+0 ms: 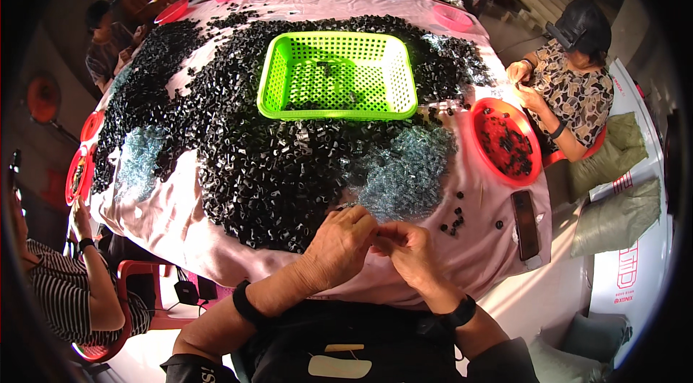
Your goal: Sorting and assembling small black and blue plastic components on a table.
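Note:
My left hand (338, 244) and my right hand (413, 251) meet at the table's near edge, fingertips pinched together. Whatever small piece lies between them is hidden by the fingers. Just beyond my left hand spreads a big heap of small black plastic pieces (253, 195). A pile of small, clear bluish parts (404, 173) lies right in front of my hands. To the right of my right hand, a few loose black pieces (455, 223) rest on the pink cloth (462, 267). I wear a black band on each wrist.
A bright green basket (338, 114) with a few black pieces in it sits on the heap. At right are a red bowl (498, 159) of black pieces and a phone (525, 224). A person (577, 80) works at the right, another (79, 289) at the left.

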`<state>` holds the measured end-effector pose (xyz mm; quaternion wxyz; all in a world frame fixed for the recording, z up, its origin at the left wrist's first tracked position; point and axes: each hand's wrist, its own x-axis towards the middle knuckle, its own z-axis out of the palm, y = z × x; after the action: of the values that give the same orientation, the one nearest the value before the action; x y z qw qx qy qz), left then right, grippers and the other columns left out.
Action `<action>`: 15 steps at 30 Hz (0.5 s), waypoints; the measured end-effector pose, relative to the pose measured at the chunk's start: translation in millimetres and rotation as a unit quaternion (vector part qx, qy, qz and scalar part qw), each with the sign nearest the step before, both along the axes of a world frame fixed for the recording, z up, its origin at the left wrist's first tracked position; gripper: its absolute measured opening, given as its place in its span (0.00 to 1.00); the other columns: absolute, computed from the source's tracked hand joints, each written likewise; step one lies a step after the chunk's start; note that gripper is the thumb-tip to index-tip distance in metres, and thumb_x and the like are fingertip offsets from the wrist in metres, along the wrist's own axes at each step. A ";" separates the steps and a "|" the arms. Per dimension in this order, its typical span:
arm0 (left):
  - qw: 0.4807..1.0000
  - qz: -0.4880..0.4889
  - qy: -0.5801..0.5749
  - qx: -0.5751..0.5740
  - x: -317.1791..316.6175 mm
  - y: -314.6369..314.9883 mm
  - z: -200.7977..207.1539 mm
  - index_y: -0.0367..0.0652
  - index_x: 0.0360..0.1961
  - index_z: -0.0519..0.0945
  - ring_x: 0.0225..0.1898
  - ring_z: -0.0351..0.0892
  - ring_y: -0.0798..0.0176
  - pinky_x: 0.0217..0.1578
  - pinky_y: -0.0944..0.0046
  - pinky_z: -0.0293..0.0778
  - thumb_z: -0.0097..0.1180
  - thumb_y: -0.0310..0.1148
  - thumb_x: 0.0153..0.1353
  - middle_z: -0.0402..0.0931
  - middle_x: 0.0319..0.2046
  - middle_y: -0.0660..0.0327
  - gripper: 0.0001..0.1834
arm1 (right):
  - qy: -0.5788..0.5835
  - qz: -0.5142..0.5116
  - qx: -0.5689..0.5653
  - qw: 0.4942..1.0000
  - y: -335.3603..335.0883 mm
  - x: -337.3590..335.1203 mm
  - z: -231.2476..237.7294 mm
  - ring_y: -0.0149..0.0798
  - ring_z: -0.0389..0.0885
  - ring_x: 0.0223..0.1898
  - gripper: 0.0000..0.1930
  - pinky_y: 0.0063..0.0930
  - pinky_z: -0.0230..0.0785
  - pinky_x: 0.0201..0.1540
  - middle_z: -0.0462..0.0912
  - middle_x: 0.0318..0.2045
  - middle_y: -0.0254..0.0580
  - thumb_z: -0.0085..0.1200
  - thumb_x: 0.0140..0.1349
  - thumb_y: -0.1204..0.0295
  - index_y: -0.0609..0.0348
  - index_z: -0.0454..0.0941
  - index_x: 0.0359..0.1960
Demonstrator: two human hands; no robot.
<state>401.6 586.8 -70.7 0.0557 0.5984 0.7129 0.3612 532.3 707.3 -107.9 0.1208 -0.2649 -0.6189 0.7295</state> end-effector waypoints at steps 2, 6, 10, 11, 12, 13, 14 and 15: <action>0.999 -0.008 -0.047 0.008 2.7 -1.2 -6.1 0.41 0.31 0.75 0.36 0.77 0.49 0.38 0.54 0.73 0.56 0.20 0.56 0.73 0.31 0.57 0.04 | 0.001 0.001 0.008 1.000 2.2 2.6 -2.8 0.26 0.83 0.32 0.08 0.19 0.77 0.36 0.85 0.34 0.38 0.62 0.62 0.80 0.67 0.82 0.42; 0.999 0.004 -0.041 0.020 -19.9 0.1 -4.2 0.39 0.32 0.76 0.33 0.78 0.47 0.32 0.54 0.75 0.56 0.21 0.58 0.74 0.29 0.53 0.02 | 0.002 0.012 0.033 0.999 3.7 5.3 -7.5 0.26 0.84 0.33 0.08 0.17 0.77 0.36 0.85 0.33 0.38 0.62 0.62 0.80 0.69 0.81 0.42; 0.989 0.140 0.052 -0.022 -62.0 5.7 -14.7 0.39 0.30 0.80 0.34 0.78 0.46 0.35 0.52 0.75 0.58 0.24 0.57 0.75 0.29 0.54 0.01 | 0.025 -0.006 0.020 0.999 5.9 5.1 -8.7 0.27 0.85 0.34 0.08 0.17 0.77 0.39 0.85 0.33 0.39 0.62 0.62 0.78 0.69 0.81 0.41; 0.988 0.140 0.054 -0.021 -68.8 5.7 -17.6 0.39 0.30 0.80 0.34 0.78 0.46 0.35 0.52 0.75 0.58 0.24 0.57 0.75 0.29 0.54 0.01 | 0.026 -0.006 0.020 0.999 5.9 4.3 -7.4 0.27 0.85 0.34 0.08 0.17 0.77 0.39 0.85 0.33 0.39 0.62 0.62 0.78 0.69 0.81 0.41; 0.985 0.140 0.088 -0.047 -73.9 5.7 -21.3 0.40 0.30 0.81 0.35 0.78 0.47 0.37 0.52 0.74 0.58 0.25 0.57 0.76 0.30 0.55 0.01 | 0.020 -0.009 0.022 1.000 5.2 4.4 -6.7 0.28 0.85 0.34 0.09 0.18 0.77 0.39 0.85 0.33 0.38 0.62 0.62 0.78 0.69 0.81 0.42; 0.980 0.140 0.121 -0.072 -76.5 5.5 -23.8 0.41 0.30 0.82 0.37 0.78 0.48 0.39 0.53 0.74 0.58 0.25 0.56 0.76 0.31 0.55 0.02 | 0.014 -0.012 0.025 1.000 4.7 4.4 -6.5 0.29 0.85 0.35 0.09 0.19 0.78 0.40 0.85 0.33 0.38 0.62 0.62 0.78 0.69 0.80 0.43; 0.980 0.140 0.121 -0.073 -77.3 5.2 -25.5 0.41 0.30 0.82 0.37 0.78 0.48 0.39 0.53 0.74 0.58 0.25 0.56 0.76 0.31 0.55 0.02 | 0.014 -0.012 0.024 1.000 4.1 4.1 -6.7 0.29 0.85 0.35 0.09 0.19 0.78 0.40 0.85 0.33 0.38 0.62 0.62 0.78 0.69 0.80 0.43; 0.978 0.142 0.126 -0.087 -77.8 5.7 -26.5 0.42 0.30 0.83 0.39 0.77 0.49 0.40 0.53 0.73 0.58 0.24 0.55 0.76 0.32 0.56 0.03 | 0.025 -0.017 0.005 1.000 3.9 3.9 -7.2 0.30 0.85 0.35 0.10 0.19 0.78 0.40 0.85 0.34 0.38 0.62 0.62 0.78 0.68 0.80 0.43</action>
<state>323.8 592.6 -97.2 -0.0344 0.5246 0.8207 0.2236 536.2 711.2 -115.1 0.1498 -0.2568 -0.6147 0.7306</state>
